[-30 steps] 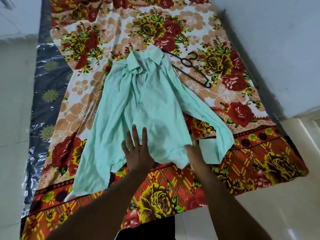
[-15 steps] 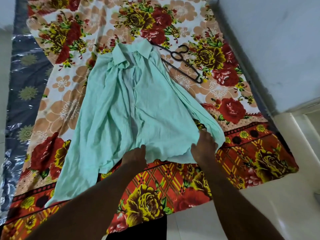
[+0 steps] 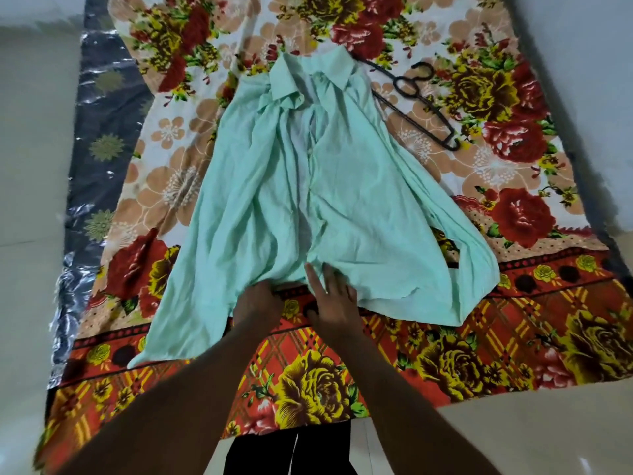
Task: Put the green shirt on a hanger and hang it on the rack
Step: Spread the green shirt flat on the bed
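Lying flat on red-yellow floral bedsheet [image 3: 513, 354], hem toward near edge, light green cotton shirt [image 3: 308, 200] is not yet on thin black hanger [image 3: 414, 108] beside collar, so approx. all steps remain; rack not in view. Left hand [image 3: 255, 303] fingers hidden under hem, cannot tell; right hand [image 3: 334, 299] fingers straight, slightly spread on hem.

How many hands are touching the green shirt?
2. The left hand is at the middle of the shirt's bottom edge. The right hand is right beside it.
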